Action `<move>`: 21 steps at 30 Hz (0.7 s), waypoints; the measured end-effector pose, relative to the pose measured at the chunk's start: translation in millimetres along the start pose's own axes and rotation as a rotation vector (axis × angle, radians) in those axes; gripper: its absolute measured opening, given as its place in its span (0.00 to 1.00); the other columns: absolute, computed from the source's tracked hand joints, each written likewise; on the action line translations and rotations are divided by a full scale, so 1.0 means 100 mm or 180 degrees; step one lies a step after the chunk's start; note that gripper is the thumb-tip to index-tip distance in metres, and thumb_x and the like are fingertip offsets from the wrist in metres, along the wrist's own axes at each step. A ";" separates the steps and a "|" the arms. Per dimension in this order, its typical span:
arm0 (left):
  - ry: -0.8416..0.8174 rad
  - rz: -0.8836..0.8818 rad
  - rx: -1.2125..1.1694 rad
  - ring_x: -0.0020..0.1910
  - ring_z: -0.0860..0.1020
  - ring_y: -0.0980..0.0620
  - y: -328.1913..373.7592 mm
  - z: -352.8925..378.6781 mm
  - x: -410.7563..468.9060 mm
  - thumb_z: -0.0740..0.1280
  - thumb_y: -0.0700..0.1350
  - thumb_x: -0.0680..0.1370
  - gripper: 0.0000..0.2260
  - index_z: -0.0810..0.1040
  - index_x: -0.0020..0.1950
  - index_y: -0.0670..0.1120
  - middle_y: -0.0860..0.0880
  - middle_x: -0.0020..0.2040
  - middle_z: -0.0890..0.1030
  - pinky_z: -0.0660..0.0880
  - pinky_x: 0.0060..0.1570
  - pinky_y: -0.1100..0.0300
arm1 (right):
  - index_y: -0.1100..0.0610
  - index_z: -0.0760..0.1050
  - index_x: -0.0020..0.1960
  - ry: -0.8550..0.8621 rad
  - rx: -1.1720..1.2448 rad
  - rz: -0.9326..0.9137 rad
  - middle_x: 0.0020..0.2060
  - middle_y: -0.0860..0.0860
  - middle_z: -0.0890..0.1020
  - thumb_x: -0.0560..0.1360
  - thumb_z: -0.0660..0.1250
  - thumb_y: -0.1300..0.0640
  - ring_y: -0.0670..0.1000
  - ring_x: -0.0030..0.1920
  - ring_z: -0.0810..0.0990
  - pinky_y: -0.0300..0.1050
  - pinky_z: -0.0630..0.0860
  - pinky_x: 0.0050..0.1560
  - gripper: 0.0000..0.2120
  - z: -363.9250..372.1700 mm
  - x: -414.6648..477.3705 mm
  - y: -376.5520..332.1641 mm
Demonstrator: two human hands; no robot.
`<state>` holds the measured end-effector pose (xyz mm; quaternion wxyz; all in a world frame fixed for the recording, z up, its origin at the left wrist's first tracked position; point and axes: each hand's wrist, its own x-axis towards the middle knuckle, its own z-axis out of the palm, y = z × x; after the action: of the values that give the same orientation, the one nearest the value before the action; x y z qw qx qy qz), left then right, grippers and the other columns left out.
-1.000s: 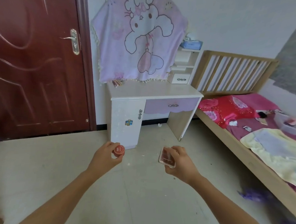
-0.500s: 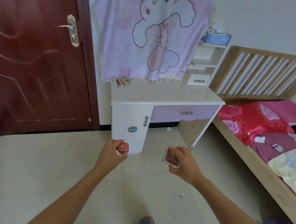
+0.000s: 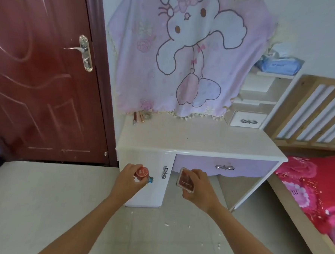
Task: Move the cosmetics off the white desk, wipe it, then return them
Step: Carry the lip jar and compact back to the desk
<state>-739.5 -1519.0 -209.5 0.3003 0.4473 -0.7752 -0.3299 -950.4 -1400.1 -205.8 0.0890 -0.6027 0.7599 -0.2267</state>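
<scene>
The white desk (image 3: pixel 197 142) with a lilac drawer stands ahead against the wall. At its back left corner lie a few pencil-like cosmetics (image 3: pixel 139 116). My left hand (image 3: pixel 128 180) is held out in front of the desk's cabinet door and grips a small round red jar (image 3: pixel 142 172). Level with it, my right hand (image 3: pixel 198 184) holds a flat dark-red compact case (image 3: pixel 185 179) below the drawer front. Both hands are short of the desk top.
A pink cartoon cloth (image 3: pixel 188 54) hangs over the desk's back. A dark red door (image 3: pixel 41 71) is at the left. Small shelves and a mini drawer (image 3: pixel 248 121) sit at the desk's right, with a blue packet (image 3: pixel 278 64) on top. A wooden bed (image 3: pixel 315 173) lies right.
The desk has come much closer and larger in view as I walked toward it. Both hands kept their items and stayed held out in front.
</scene>
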 end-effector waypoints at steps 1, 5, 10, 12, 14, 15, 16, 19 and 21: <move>0.0004 -0.0051 0.0060 0.45 0.75 0.50 -0.06 0.05 0.07 0.72 0.39 0.69 0.16 0.77 0.56 0.41 0.48 0.47 0.76 0.68 0.45 0.63 | 0.53 0.65 0.68 -0.0092 0.0037 -0.0027 0.58 0.55 0.71 0.67 0.69 0.58 0.54 0.57 0.67 0.35 0.63 0.54 0.30 0.04 0.11 0.06; 0.0112 -0.0294 0.0294 0.47 0.73 0.52 -0.31 0.11 0.47 0.71 0.40 0.70 0.15 0.77 0.56 0.42 0.48 0.47 0.76 0.64 0.45 0.65 | 0.53 0.64 0.69 -0.0279 0.0031 -0.0153 0.59 0.55 0.71 0.68 0.68 0.58 0.55 0.60 0.67 0.38 0.65 0.56 0.30 0.21 0.63 0.22; 0.0192 -0.0431 0.0523 0.53 0.71 0.49 -0.66 0.20 1.23 0.71 0.43 0.70 0.16 0.77 0.57 0.43 0.47 0.51 0.78 0.64 0.48 0.63 | 0.51 0.63 0.69 -0.0371 0.0087 -0.0133 0.60 0.53 0.70 0.68 0.68 0.55 0.53 0.62 0.66 0.35 0.66 0.56 0.31 0.40 1.37 0.38; 0.0192 -0.0459 0.0578 0.55 0.70 0.48 -0.77 0.27 1.60 0.71 0.44 0.70 0.17 0.76 0.57 0.43 0.47 0.52 0.79 0.66 0.51 0.61 | 0.50 0.62 0.69 -0.0424 0.0069 -0.0062 0.62 0.52 0.68 0.68 0.68 0.54 0.51 0.64 0.64 0.34 0.66 0.56 0.31 0.47 1.67 0.44; 0.0135 -0.0529 0.0630 0.57 0.70 0.47 -0.86 0.35 1.94 0.71 0.45 0.70 0.17 0.77 0.57 0.43 0.47 0.51 0.79 0.68 0.52 0.60 | 0.49 0.61 0.70 -0.0516 0.0075 0.0072 0.63 0.51 0.67 0.68 0.68 0.55 0.50 0.64 0.63 0.33 0.66 0.56 0.32 0.57 1.93 0.49; 0.0099 -0.0550 0.0638 0.57 0.70 0.48 -0.90 0.41 2.10 0.71 0.45 0.70 0.16 0.77 0.56 0.43 0.47 0.51 0.79 0.68 0.52 0.60 | 0.49 0.61 0.70 -0.0589 0.0066 0.0122 0.63 0.51 0.66 0.69 0.68 0.55 0.50 0.64 0.62 0.33 0.65 0.57 0.32 0.62 2.05 0.51; 0.0059 -0.0550 0.0626 0.56 0.70 0.48 -0.95 0.46 2.26 0.71 0.45 0.69 0.16 0.77 0.56 0.43 0.47 0.50 0.79 0.69 0.51 0.60 | 0.48 0.60 0.70 -0.0659 0.0040 0.0146 0.63 0.50 0.66 0.69 0.67 0.56 0.50 0.65 0.62 0.33 0.65 0.57 0.32 0.68 2.18 0.52; -0.0085 -0.0524 0.0658 0.56 0.70 0.49 -1.07 0.56 2.74 0.71 0.47 0.69 0.16 0.77 0.55 0.45 0.48 0.50 0.79 0.70 0.51 0.60 | 0.47 0.59 0.70 -0.0755 -0.0002 0.0200 0.63 0.50 0.66 0.69 0.66 0.55 0.50 0.65 0.62 0.34 0.65 0.58 0.32 0.82 2.62 0.53; -0.0143 -0.0564 0.0753 0.56 0.71 0.49 -1.14 0.63 2.99 0.71 0.48 0.68 0.16 0.76 0.54 0.45 0.48 0.50 0.79 0.70 0.49 0.59 | 0.47 0.61 0.69 -0.0763 0.0001 0.0315 0.63 0.51 0.67 0.68 0.66 0.55 0.51 0.65 0.63 0.36 0.67 0.58 0.31 0.86 2.87 0.55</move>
<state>-856.2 -1814.0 -285.5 0.1978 0.5387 -0.7727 -0.2714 -1037.4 -1685.8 -267.3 0.1903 -0.5872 0.7726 -0.1484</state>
